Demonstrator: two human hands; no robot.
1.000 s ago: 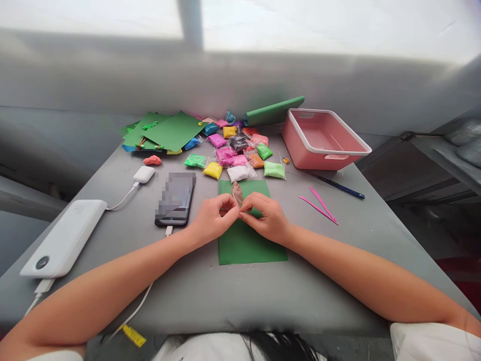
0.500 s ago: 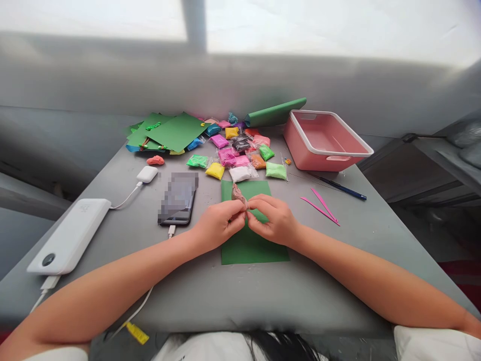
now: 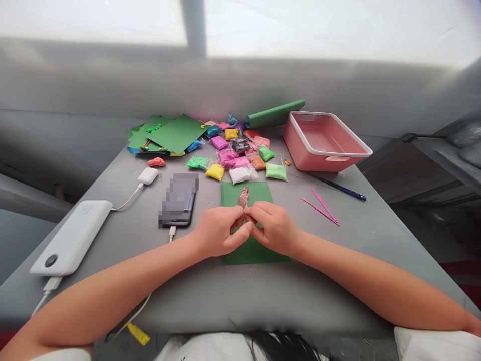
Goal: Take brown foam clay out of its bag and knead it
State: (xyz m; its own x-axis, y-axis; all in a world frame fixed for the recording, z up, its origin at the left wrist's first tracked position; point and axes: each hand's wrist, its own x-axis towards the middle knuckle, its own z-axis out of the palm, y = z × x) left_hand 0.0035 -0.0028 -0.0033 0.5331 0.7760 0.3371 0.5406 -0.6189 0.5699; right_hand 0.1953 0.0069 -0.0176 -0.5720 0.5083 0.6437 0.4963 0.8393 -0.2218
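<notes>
**Left hand [image 3: 218, 228] and right hand [image 3: 274, 225] pinch a small brown packet [image 3: 244, 196] over a green sheet [image 3: 259, 254]**

Nearest, two bare forearms reach in across a smooth grey table [image 3: 225, 296]. At far left lies a glossy white power bank [image 3: 75, 235], hard and round-edged. In the centre the green sheet lies flat, matt and rectangular. Above it the hands meet, thumbs and fingers closed on the near end of the packet; its wrinkled, tapering far end pokes out beyond the fingertips. It seems light and soft, likely clay in thin, slippery film that would dent under a hard squeeze, so the gathered wrapper looks the safest hold. The exact finger contact is too small to tell.

Left of the sheet is a dark, rigid smartphone [image 3: 188, 205]; right of it, two slim pink plastic tools [image 3: 319, 211] and a slender dark pen [image 3: 345, 190].

Farther off, pillow-shaped clay packets [image 3: 275, 171] in many colours cluster in crinkly clear film, with a lumpy coral piece [image 3: 156, 162] to their left. At the back stand a pink plastic basket [image 3: 319, 164] with a white rim and overlapping green sheets [image 3: 178, 133].
</notes>
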